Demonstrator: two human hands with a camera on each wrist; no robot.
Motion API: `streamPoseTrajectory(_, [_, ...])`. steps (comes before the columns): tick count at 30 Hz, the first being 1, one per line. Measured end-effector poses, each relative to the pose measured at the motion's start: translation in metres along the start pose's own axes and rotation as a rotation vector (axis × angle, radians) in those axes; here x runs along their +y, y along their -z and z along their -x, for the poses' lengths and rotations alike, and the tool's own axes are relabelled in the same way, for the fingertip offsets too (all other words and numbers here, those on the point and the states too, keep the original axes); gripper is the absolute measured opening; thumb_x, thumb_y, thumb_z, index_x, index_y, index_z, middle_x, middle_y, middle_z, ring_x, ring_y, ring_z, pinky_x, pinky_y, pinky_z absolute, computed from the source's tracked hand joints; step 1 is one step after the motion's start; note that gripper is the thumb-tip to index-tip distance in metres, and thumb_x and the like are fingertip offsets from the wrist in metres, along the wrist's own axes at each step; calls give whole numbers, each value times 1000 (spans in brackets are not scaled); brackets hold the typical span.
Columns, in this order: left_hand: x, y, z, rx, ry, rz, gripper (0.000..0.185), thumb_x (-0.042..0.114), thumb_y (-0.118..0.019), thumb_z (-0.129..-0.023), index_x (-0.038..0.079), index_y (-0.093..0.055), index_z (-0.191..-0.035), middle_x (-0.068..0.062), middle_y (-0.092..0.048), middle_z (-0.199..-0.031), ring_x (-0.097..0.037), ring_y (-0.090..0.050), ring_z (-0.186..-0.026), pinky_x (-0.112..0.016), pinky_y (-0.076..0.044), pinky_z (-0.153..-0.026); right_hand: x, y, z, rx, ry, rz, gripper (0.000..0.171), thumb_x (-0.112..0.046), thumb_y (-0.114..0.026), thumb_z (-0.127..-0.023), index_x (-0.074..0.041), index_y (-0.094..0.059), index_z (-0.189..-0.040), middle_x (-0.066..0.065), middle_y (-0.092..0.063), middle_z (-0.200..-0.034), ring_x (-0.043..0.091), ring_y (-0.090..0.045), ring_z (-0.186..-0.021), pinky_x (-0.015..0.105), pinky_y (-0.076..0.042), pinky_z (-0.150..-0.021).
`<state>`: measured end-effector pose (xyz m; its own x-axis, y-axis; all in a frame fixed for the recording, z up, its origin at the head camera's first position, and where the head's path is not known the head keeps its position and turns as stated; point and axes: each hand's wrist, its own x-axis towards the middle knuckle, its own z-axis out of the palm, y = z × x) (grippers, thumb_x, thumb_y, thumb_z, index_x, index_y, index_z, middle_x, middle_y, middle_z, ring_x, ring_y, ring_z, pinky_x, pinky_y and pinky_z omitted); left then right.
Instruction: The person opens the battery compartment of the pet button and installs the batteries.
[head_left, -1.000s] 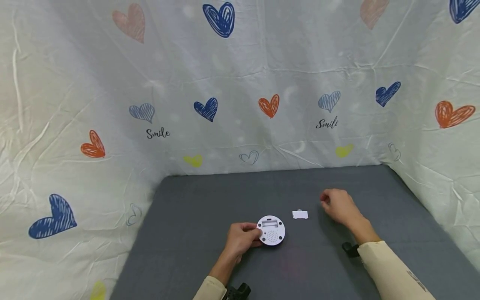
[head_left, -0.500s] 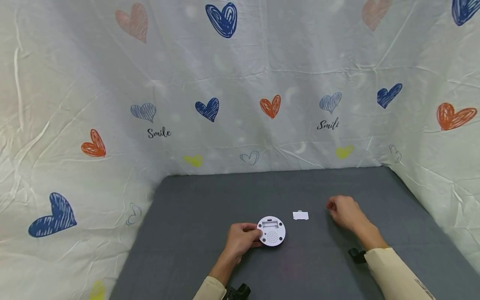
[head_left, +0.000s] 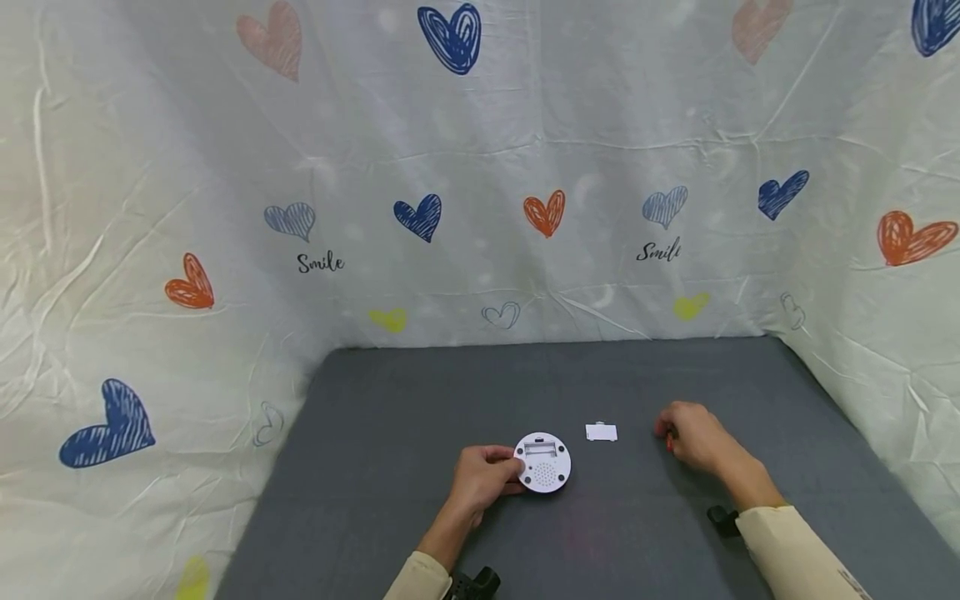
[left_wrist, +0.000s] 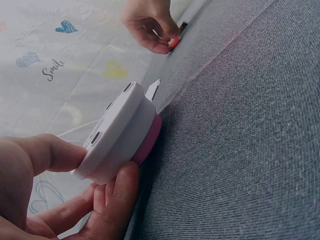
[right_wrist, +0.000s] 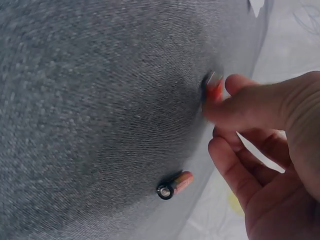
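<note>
My left hand (head_left: 480, 483) pinches the edge of a round white device (head_left: 544, 473) between thumb and fingers. Its upturned face has an open battery compartment, a patch of small holes and dark feet; the left wrist view shows a pink lower part (left_wrist: 149, 140). To the right, my right hand (head_left: 696, 435) is low over the cloth, thumb and index finger around a red battery (right_wrist: 214, 91) that the thumb partly covers. A second battery (right_wrist: 174, 185) with a dark end lies on the cloth close by, below the other fingers in the right wrist view.
A small white battery cover (head_left: 601, 432) lies on the grey cloth (head_left: 420, 400) between the device and my right hand. White fabric (head_left: 465, 167) printed with hearts hangs behind the table and along both sides.
My right hand has come down and toward me, slightly rightward, and red now shows at its fingers. My left hand and the device stay in place.
</note>
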<state>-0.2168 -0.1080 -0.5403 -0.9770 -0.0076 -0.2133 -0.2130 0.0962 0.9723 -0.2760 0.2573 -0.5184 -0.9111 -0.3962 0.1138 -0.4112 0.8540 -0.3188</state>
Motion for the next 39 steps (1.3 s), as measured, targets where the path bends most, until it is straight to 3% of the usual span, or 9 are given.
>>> streamPoseTrajectory(3, [0, 0, 0, 1, 1, -1, 30, 1, -77, -91, -11, -75, -119, -17, -76, -102, -19, -78, -82, -35, -71, -72, 2, -3, 2, 8, 18, -13, 25, 11, -76, -78, -13, -76, -84, 0, -67, -88, 19, -63, -81, 40, -58, -70])
streamPoseTrajectory(9, [-1, 1, 1, -6, -9, -5, 31, 2, -77, -91, -11, -75, -119, -17, -77, -103, -21, -78, -83, -37, -71, -74, 3, -7, 3, -3, 21, -23, 18, 4, -80, -88, -14, -78, -86, 0, -69, -88, 18, -63, -79, 39, -57, -68])
streamPoseTrajectory(18, [-1, 2, 2, -13, -21, 4, 32, 2, -76, -91, -12, -74, -119, -17, -77, -102, -21, -78, -83, -38, -71, -75, -7, -2, -1, 20, 60, -46, 15, -5, -84, -93, -18, -77, -87, -7, -65, -80, 9, -57, -72, 32, -51, -63])
streamPoseTrajectory(27, [-1, 2, 3, -5, -14, 0, 32, 2, -77, -91, -11, -74, -120, -18, -76, -103, -21, -78, -84, -37, -71, -75, -42, 9, -11, 48, 101, -66, 12, -2, -81, -93, -13, -80, -92, -9, -64, -80, 6, -55, -73, 29, -51, -64])
streamPoseTrajectory(39, [0, 2, 3, -17, -13, 14, 31, 1, -77, -91, -12, -74, -119, -18, -75, -103, -20, -77, -83, -36, -71, -75, -89, 7, -28, 70, 252, -50, 15, 1, -80, -93, -13, -82, -97, -7, -68, -86, 8, -62, -78, 29, -56, -67])
